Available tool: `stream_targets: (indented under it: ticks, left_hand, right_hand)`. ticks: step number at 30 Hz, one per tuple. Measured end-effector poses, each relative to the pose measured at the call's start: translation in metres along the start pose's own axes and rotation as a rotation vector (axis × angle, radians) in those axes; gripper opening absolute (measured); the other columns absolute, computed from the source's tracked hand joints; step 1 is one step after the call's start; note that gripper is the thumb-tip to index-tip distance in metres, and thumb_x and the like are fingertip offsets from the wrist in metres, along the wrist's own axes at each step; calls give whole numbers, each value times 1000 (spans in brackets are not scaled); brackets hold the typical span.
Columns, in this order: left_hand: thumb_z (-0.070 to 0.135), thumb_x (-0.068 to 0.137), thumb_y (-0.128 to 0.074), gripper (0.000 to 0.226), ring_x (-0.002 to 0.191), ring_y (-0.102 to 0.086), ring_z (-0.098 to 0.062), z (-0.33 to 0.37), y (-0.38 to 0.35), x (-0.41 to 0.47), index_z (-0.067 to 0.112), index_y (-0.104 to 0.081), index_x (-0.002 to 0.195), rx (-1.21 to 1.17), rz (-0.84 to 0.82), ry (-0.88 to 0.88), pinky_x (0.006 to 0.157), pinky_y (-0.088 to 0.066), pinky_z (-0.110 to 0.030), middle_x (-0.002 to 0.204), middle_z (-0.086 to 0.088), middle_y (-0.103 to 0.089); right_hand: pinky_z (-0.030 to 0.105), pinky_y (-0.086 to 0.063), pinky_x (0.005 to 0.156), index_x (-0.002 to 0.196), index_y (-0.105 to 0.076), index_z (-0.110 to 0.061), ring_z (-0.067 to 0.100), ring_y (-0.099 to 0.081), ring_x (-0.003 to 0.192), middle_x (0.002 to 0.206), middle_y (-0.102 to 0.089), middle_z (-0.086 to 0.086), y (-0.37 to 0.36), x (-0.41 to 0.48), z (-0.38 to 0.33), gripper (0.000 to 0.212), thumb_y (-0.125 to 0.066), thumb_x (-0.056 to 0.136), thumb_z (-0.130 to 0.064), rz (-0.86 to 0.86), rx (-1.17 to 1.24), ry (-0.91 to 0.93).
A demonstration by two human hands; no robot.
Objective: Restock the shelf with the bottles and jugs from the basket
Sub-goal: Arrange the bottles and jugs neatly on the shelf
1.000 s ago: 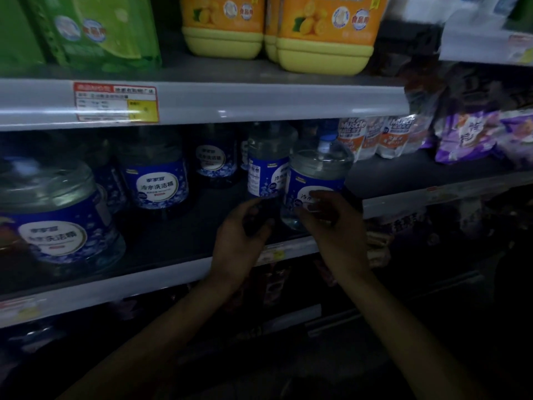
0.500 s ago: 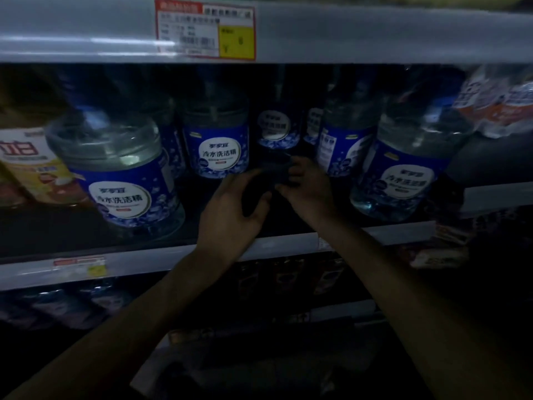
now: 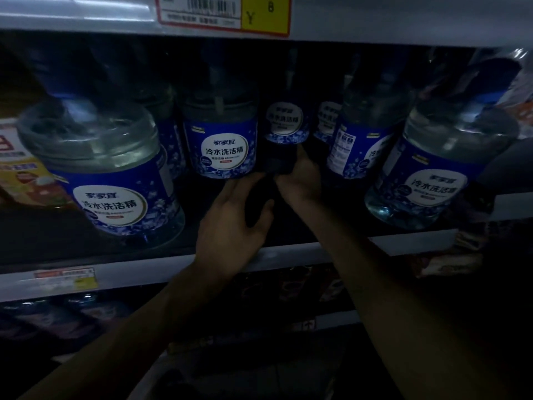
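Head view, right hand [image 3: 301, 183] moved off front jug [image 3: 427, 180], joining left hand [image 3: 233, 217], fingers [image 3: 302, 166] gripping dark object [image 3: 277, 166]

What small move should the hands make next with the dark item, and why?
Probably settle the dark item upright in the gap, then release it. The left hand and right hand both grip it between the middle jug and the turned bottle, in front of a rear jug. It is too dark to identify.
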State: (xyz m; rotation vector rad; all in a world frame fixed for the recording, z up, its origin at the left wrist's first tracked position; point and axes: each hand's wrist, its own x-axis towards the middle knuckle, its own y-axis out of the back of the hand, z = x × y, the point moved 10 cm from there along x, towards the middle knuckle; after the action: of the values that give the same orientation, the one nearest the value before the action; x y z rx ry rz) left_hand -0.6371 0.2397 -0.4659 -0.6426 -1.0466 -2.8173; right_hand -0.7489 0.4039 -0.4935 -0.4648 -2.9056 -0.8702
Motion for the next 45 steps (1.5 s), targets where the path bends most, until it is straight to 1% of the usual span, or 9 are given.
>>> stream_targets:
  ticks: [4,6,9,19,25,29,36,40,45]
  left_hand:
    - [41,98,-61,51,124,-56,-10,-1,-3,1,35,-47,147,22,-12,2,97,-52,-37,142,10,-54]
    - [40,97,-62,52,123,-55,-9,0,-4,2,37,-47,146,32,-10,1,96,-52,-35,142,11,-54]
    - [39,96,-62,52,122,-55,-7,0,-4,1,37,-48,146,37,-8,-6,94,-50,-32,141,13,-55]
    - [36,95,-65,54,121,-55,-6,-2,-5,3,39,-47,146,22,10,11,92,-47,-28,139,13,-56]
    - [34,96,-65,52,121,-55,-6,-3,-3,0,36,-50,145,17,13,25,91,-42,-25,139,12,-58]
    - [33,95,-66,52,120,-56,-8,-3,-1,0,37,-50,144,12,28,31,91,-45,-26,137,11,-59]
    - [30,95,-68,52,121,-58,-11,-4,0,0,35,-51,143,-1,39,15,93,-50,-30,137,9,-60]
    - [27,95,-69,53,124,-55,-9,-3,2,-2,31,-53,145,-12,49,3,95,-46,-26,139,7,-60]
    - [29,97,-68,50,124,-57,-11,4,1,-4,31,-53,144,-48,52,-11,98,-52,-33,139,7,-60]
  right_hand:
    - [46,-46,109,155,-30,-21,30,-47,137,153,-47,7,-9,7,4,88,-63,76,-39,-42,-124,-10]
    - [48,-33,119,162,-12,-15,32,-27,150,166,-25,12,-14,4,0,97,-65,85,-43,-100,-237,17]
    - [46,-14,126,162,7,-15,32,-2,156,170,3,12,-17,-1,2,96,-56,98,-49,-153,-436,54]
    - [44,-1,125,160,16,-25,29,8,156,168,18,9,-26,-4,7,85,-37,102,-58,-215,-564,109]
    - [42,-3,127,160,18,-17,26,6,157,168,18,13,-21,-5,4,90,-41,101,-54,-209,-538,111]
    - [39,-5,126,160,16,-15,26,2,157,169,15,12,-18,-2,4,94,-43,100,-56,-194,-508,106]
    - [49,-7,126,163,2,-26,35,-1,156,170,6,13,-21,-16,-2,76,-39,104,-51,-228,-576,166]
    - [51,-21,123,162,-11,-26,35,-6,155,170,-2,12,-11,-33,-13,72,-49,103,-40,-266,-560,243]
    - [47,-34,118,160,-23,-20,33,-26,149,166,-22,13,28,-61,-32,71,-58,100,-30,-193,-539,364]
